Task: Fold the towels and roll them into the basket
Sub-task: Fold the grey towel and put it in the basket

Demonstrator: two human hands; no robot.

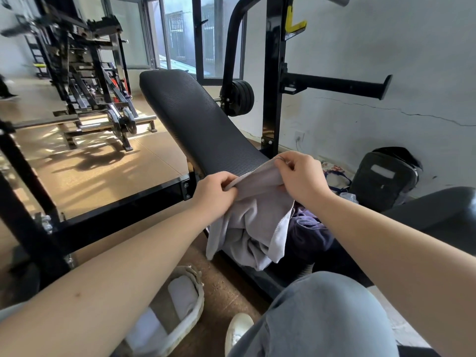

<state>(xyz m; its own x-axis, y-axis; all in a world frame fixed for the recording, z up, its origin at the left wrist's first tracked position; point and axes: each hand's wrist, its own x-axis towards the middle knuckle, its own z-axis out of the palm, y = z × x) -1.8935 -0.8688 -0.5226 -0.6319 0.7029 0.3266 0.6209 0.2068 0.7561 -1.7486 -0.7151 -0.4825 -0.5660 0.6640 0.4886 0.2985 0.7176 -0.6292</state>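
The black ribbed padded bench (195, 119) slants from the upper middle of the frame down to the centre, with a black steel weight machine (90, 81) on the tan floor at the upper left and a black backpack (383, 176) against the white wall at the right. Draped over the bench's lower end, at the centre of the frame, hangs the light grey terry towel (252, 228), its bulk bunched and sagging toward the floor, with one stitched hem running down its right side. Just to its right, touching it, lies a dark purple crumpled towel (309, 228). At the lower middle left, on the floor beside the near forearm, sits the pale woven rope basket (199, 292), with at least one pale rolled towel (183, 295) inside. The left hand (213, 191) has its fingers curled, pinching the grey towel's top edge at the left. The right hand (301, 176) pinches the same edge higher and to the right, fingertips clenched on what looks like a corner. The cloth should be light, soft and limp, sagging wherever it is unsupported, and neither slippery nor fragile. The sound hold, I judge, is at two corners of one hem, drawn apart until the edge is taut, so the rest falls flat for folding
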